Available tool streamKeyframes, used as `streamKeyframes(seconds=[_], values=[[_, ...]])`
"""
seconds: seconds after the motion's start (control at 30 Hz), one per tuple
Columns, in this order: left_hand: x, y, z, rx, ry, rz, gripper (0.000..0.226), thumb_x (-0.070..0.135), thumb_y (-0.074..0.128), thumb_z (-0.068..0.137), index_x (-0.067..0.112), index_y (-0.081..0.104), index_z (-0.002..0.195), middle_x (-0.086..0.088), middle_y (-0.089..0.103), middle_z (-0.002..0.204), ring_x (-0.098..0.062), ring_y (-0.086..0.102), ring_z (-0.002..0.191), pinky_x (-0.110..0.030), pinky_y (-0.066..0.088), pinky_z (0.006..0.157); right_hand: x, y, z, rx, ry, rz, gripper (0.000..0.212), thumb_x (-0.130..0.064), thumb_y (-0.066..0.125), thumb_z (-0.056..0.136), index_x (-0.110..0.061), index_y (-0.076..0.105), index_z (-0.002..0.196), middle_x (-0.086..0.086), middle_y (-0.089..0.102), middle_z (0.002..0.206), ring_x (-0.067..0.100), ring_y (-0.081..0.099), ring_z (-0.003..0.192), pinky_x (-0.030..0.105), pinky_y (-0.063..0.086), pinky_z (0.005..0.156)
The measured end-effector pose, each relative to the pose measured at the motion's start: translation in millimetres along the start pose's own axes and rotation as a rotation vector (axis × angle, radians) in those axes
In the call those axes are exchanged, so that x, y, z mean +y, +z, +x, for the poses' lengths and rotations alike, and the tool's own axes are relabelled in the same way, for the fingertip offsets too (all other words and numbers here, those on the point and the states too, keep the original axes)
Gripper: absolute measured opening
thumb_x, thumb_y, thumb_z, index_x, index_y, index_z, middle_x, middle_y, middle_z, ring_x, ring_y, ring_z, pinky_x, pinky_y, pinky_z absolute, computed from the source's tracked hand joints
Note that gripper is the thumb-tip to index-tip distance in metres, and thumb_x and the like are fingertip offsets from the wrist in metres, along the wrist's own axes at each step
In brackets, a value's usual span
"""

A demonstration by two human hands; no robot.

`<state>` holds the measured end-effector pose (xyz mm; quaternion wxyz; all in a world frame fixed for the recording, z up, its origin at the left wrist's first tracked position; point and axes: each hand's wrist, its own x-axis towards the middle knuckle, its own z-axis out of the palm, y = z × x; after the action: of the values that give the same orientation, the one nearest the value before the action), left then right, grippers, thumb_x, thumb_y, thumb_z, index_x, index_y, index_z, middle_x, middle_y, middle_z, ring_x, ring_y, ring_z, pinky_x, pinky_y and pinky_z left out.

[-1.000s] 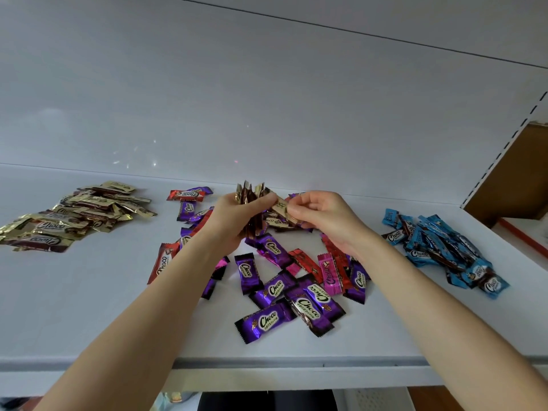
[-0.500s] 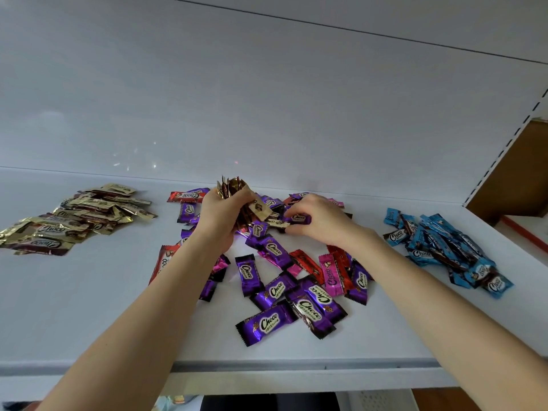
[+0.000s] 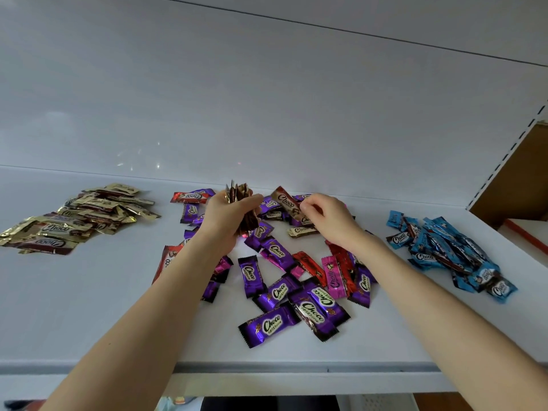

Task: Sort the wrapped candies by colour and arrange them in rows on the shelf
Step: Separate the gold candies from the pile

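A brown-and-gold wrapped candy [image 3: 287,202] hangs just above the middle of a white shelf [image 3: 89,307], near its back wall. The right hand [image 3: 330,222] pinches the candy's near end between thumb and forefinger, with the other fingers [image 3: 315,203] loosely curled. The candy's long axis slants from that pinched end up and away to the left. Its "Choco" label faces the camera and its free end points toward the left hand [image 3: 226,223]. The left hand's fingers curl round an upright bundle of gold candies [image 3: 238,200], whose crimped ends fan out above the fist. The wrapper looks like thin, glossy foil, so the candy is probably light, crinkly and a little slippery. The flat crimped end seems the surest place to hold it. Beneath both hands lies a mixed heap of purple, red and pink candies [image 3: 296,289], pointing every way. 1 more gold candy [image 3: 301,231] lies flat just beside the right hand. A gold pile [image 3: 74,218] sits well to the left, and a blue pile [image 3: 444,250] well to the right.
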<state>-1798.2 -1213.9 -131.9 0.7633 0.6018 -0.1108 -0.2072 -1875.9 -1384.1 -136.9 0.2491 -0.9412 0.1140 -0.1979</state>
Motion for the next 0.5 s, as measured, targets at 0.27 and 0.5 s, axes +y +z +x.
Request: streamKeyframes(seconds=[0.27,0.5], values=[[2.2,5.3,-5.2,-0.089,0.025,0.006,0.01,0.0,0.062,0.085,0.006,0.056,0.081,-0.012,0.061,0.074,-0.024,0.059,0.065,-0.035,0.052,0.063,-15.8,-6.4,-8.0,-0.167,-0.042,0.237,0.014,-0.013,0.053,0.092,-0.009,0.066,0.096,-0.004,0.062,0.088,0.0,0.055,0.078,0.009,0.041,0.07],[2.7,2.5,-4.5,-0.11,0.0,-0.018,0.006,0.006,0.062,0.086,0.01,0.058,0.088,-0.009,0.061,0.081,-0.02,0.06,0.071,-0.032,0.05,0.064,5.1,-12.3,-11.3,-0.303,-0.063,-0.327,0.023,-0.022,0.056,0.091,-0.014,0.066,0.109,0.0,0.059,0.107,0.015,0.05,0.103,0.032,0.042,0.086]])
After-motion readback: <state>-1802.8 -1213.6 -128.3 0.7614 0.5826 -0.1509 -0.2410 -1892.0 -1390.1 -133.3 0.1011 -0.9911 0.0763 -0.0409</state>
